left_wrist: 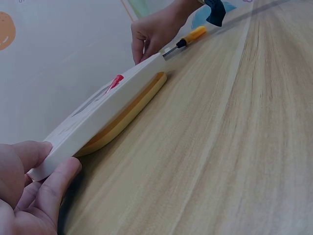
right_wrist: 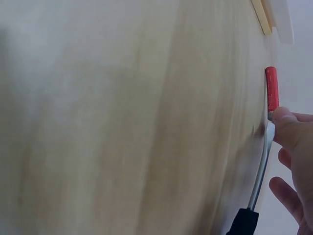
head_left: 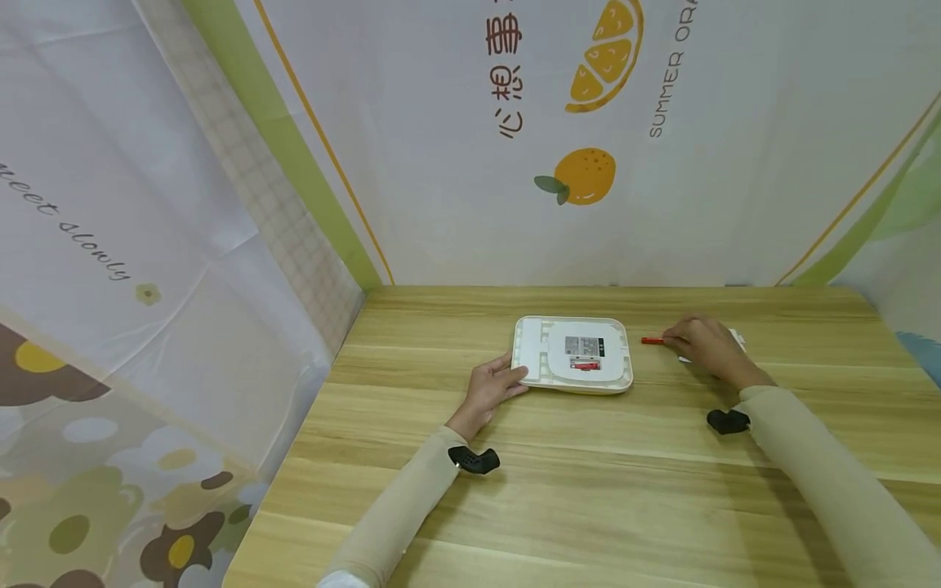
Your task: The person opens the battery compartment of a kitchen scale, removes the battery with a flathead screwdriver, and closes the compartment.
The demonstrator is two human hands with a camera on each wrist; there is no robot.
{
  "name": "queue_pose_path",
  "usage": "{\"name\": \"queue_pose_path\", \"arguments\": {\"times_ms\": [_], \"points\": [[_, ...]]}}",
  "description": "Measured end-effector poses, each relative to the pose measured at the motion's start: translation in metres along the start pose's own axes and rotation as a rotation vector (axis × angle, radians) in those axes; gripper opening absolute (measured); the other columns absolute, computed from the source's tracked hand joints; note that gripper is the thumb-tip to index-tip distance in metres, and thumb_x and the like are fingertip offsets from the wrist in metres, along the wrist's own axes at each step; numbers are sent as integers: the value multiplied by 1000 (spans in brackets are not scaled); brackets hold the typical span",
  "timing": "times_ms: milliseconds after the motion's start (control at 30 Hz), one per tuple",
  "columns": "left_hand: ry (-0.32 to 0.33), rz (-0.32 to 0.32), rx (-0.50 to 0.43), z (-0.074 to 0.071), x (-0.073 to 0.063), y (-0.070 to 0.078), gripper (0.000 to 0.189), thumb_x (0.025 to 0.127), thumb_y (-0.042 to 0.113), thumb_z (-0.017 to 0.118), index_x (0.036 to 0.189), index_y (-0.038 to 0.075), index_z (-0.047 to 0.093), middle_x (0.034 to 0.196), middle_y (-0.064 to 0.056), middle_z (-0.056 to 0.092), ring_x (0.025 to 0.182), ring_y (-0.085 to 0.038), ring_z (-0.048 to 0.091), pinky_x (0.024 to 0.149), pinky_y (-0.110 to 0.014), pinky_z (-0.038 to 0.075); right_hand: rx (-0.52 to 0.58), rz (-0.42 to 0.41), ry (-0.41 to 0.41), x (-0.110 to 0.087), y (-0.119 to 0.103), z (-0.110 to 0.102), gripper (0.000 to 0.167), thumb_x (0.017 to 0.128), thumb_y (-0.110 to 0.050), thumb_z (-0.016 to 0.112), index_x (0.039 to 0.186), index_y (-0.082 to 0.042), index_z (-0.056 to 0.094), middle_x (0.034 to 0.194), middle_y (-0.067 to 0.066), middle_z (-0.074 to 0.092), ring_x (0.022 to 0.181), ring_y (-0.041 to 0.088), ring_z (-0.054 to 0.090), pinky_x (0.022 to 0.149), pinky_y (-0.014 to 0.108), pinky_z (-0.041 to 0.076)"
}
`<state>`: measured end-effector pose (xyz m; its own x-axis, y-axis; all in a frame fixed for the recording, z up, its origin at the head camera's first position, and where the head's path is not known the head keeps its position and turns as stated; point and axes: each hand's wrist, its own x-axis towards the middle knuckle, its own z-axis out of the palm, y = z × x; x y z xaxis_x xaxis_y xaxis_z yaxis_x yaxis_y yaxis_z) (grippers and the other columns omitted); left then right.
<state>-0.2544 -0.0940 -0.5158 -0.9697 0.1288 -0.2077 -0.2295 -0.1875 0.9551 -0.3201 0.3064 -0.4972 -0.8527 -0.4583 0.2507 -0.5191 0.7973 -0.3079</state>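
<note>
A flat white device (head_left: 532, 359) lies face down, tilted, with a label and an uncovered battery slot on its back; its other side is yellow. One red battery (head_left: 586, 367) sits in the slot. My left hand (head_left: 494, 387) grips the device's left end, thumb on top and fingers beneath. To the right of the device, my right hand (head_left: 702, 346) pinches the near end of another red battery (right_wrist: 272, 89) at the table surface. A screwdriver (left_wrist: 195, 34) with a yellow handle lies beside that hand, its shaft (right_wrist: 259, 171) running toward the fingertips.
A small white piece (head_left: 738, 338) lies partly hidden under the right hand. The wood-grain table (head_left: 588, 490) meets a printed cloth backdrop (head_left: 470, 229) at its far edge. Another cloth (head_left: 184, 343) hangs along the left side.
</note>
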Motion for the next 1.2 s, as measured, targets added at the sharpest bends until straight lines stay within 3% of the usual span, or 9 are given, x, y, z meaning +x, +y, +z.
{"name": "queue_pose_path", "arguments": {"times_ms": [400,600,700,800,933,1133,1200], "points": [[-7,13,-1,1,-1,0,57,99,-1,65,151,-5,43,138,-32,56,78,-10,65,93,-35,63,-37,-20,-2,-4,0,0,16,91,-5,75,106,2,79,105,22,74,100,44,66,83,59,60],[-6,12,-3,1,-2,1,56,99,-1,65,150,-5,44,136,-31,59,80,-10,66,92,-34,63,-55,-64,18,-4,-5,-7,9,94,-8,74,91,0,77,84,12,74,76,31,67,63,47,60],[-9,14,-5,0,-2,1,55,99,0,65,150,-5,45,136,-31,59,81,-10,66,92,-34,63,-54,-32,-20,-3,-11,-15,17,98,-13,70,99,3,76,92,18,75,83,37,69,69,51,62],[-16,11,-4,-1,-1,1,56,99,0,65,150,-5,44,137,-31,58,81,-10,66,93,-34,62,-35,9,-47,-1,-20,-26,31,101,-17,68,117,9,71,114,28,72,103,47,67,84,61,60],[-18,8,1,-2,0,1,56,99,1,66,151,-4,44,138,-31,57,81,-10,65,94,-34,62,12,22,-47,6,-37,-39,36,102,-22,66,122,7,70,123,28,68,110,48,65,89,64,58],[-10,5,7,-2,-1,1,56,99,1,66,151,-4,44,136,-31,59,80,-10,66,93,-35,62,67,-43,16,20,-72,-45,31,99,-23,71,116,2,75,117,24,72,88,36,73,83,61,60],[-10,5,5,-1,-1,1,56,99,1,66,151,-4,44,136,-31,59,81,-10,66,93,-35,62,78,-77,34,23,-82,-41,29,97,-21,73,115,2,75,115,23,73,88,35,73,83,60,60]]}}
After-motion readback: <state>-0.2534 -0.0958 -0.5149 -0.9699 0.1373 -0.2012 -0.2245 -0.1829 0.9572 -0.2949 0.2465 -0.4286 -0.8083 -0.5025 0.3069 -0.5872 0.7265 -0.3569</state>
